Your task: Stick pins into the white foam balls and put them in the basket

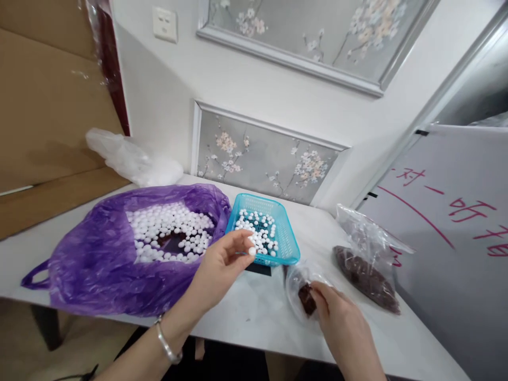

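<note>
My left hand [222,264] pinches a small white ball [252,251] between thumb and fingertips, in front of the near edge of a blue plastic basket [291,238]. More white balls lie loose in that basket. To the left, an opened purple plastic bag [95,254] holds a mass of the same balls, with a dark patch among them. My right hand [341,317] reaches into a small clear plastic bag [296,280] with dark brown contents [307,299]. Its fingers are closed together there, and what they hold, if anything, is hidden.
A larger clear bag of brown material [367,278] lies at the right of the white table [246,317]. Crumpled clear plastic [135,161] sits at the back left, beside cardboard [51,106]. A whiteboard [456,254] with red writing stands at the right; a wall closes the back.
</note>
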A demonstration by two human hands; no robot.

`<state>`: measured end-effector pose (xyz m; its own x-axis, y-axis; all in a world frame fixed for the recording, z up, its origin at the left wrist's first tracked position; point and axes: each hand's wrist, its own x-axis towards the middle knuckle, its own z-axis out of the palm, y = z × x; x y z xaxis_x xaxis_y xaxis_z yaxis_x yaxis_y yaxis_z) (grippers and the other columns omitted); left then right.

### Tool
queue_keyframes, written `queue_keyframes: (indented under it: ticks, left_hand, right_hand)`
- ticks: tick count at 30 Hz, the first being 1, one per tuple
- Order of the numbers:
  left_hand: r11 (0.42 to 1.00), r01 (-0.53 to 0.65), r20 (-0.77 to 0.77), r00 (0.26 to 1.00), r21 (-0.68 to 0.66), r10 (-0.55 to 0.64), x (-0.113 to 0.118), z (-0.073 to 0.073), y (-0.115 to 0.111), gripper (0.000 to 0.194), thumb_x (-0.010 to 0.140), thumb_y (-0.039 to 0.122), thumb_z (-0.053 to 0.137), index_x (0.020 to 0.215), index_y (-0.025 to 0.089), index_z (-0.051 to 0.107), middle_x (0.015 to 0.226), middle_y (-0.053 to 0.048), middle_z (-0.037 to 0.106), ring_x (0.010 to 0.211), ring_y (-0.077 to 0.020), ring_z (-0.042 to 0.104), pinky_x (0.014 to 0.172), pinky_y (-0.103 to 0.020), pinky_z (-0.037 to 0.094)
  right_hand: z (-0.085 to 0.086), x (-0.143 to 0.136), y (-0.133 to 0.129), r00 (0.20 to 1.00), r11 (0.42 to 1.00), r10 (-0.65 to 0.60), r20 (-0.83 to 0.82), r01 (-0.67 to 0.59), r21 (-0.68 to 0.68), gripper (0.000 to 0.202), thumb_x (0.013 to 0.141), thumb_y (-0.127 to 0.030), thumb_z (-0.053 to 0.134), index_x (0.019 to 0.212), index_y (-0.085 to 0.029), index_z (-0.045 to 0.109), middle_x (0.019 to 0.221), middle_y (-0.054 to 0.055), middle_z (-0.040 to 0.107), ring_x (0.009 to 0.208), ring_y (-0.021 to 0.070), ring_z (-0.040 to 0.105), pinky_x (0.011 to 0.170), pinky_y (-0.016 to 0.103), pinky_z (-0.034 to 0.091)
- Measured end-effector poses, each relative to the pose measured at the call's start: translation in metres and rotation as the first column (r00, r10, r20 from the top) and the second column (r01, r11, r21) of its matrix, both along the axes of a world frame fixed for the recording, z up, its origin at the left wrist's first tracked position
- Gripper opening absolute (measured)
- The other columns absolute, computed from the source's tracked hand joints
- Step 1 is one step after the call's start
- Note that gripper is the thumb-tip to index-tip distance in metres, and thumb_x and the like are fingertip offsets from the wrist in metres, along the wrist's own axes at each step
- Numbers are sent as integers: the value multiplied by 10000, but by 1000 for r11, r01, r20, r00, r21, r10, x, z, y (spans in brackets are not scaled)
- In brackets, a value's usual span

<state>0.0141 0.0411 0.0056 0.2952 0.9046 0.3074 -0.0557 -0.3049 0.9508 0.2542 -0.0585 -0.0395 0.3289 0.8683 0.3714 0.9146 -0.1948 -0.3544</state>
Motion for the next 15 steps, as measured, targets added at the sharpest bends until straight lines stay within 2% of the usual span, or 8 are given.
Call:
queue_keyframes:
  ticks: [2,5,8,10,12,14,15]
  left_hand:
    - [994,-62,-80,994,95,70,11,-5,12,305,859,198,612,1160,211,664,1034,-75,713,960,-231,661,886,-376,526]
    - [965,-119,-223,959,235,173,26,-9,27,306,842,128,590,1107,200,723,1145,-113,723,1077,-284,638,1026,-443,443]
    - [940,-106,-368,901,326,229,27,-6,33,278,834,112,614,1061,196,750,1169,-110,732,1145,-285,620,1057,-404,430]
    - [932,-91,-461,850,351,256,13,1,34,236,880,128,589,1040,196,750,1176,-104,729,1144,-255,624,1056,-374,434]
    - [932,-94,-551,784,350,286,-12,9,36,213,929,150,552,1038,186,731,1178,-105,719,1122,-238,633,1051,-402,441]
    - [938,-103,-643,702,332,305,-43,13,41,182,953,245,573,1078,177,687,1173,-89,701,1089,-243,642,991,-486,482]
    - [943,-103,-690,657,317,304,-58,13,45,213,947,297,593,1113,188,669,1205,-89,678,1072,-245,645,948,-484,512]
  right_hand:
    - [-6,1,5,996,996,58,71,-54,-66,237,819,-246,498,755,-247,726,697,92,760,692,323,715,579,377,477]
    - [-17,-1,12,983,987,130,130,-116,-114,254,785,-207,499,703,-268,732,684,74,773,686,312,730,568,366,483]
    - [-25,6,16,976,976,181,119,-163,-145,279,815,-249,480,715,-292,738,718,52,791,636,280,738,551,354,516]
    - [-27,13,16,984,975,162,71,-148,-166,275,850,-326,484,748,-306,738,803,41,803,664,269,747,568,349,546]
    - [-26,14,14,995,978,94,17,-89,-187,277,866,-403,488,810,-310,743,897,45,801,719,274,756,576,349,562]
    - [-24,10,10,1000,988,26,-7,-27,-150,308,878,-442,470,868,-298,743,949,60,790,747,282,752,581,358,566]
    - [-23,6,8,1000,995,3,-11,-5,-104,331,890,-444,448,882,-288,741,968,68,784,753,282,746,592,364,565]
